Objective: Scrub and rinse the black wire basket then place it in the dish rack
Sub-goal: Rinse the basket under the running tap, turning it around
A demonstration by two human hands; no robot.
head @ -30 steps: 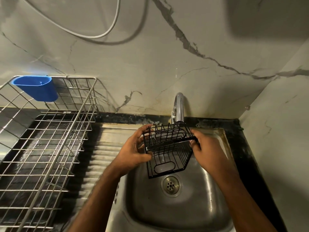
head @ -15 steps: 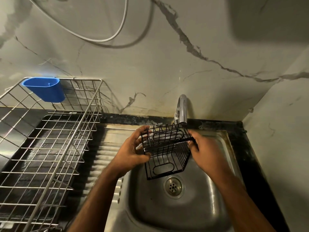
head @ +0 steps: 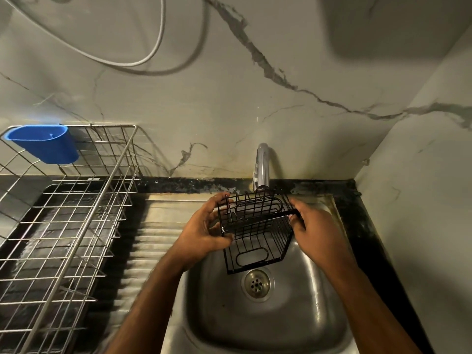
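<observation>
The black wire basket (head: 258,232) hangs tilted over the steel sink (head: 258,325), directly under the tap (head: 262,166). My left hand (head: 204,231) grips its left rim and side. My right hand (head: 315,232) holds its right rim, fingers curled around the top wire. The basket's open side faces up and toward me. No running water is visible from the tap. The metal dish rack (head: 66,226) stands to the left on the counter, with nothing lying in it.
A blue plastic cup holder (head: 43,143) hangs on the rack's back left corner. A ribbed drainboard (head: 153,241) lies between rack and sink. The drain (head: 256,282) sits below the basket. A marble wall closes off the right side, and a white cable loops on the back wall.
The view has shifted slightly upward and to the left. Both hands keep hold of the basket under the tap with little movement.
</observation>
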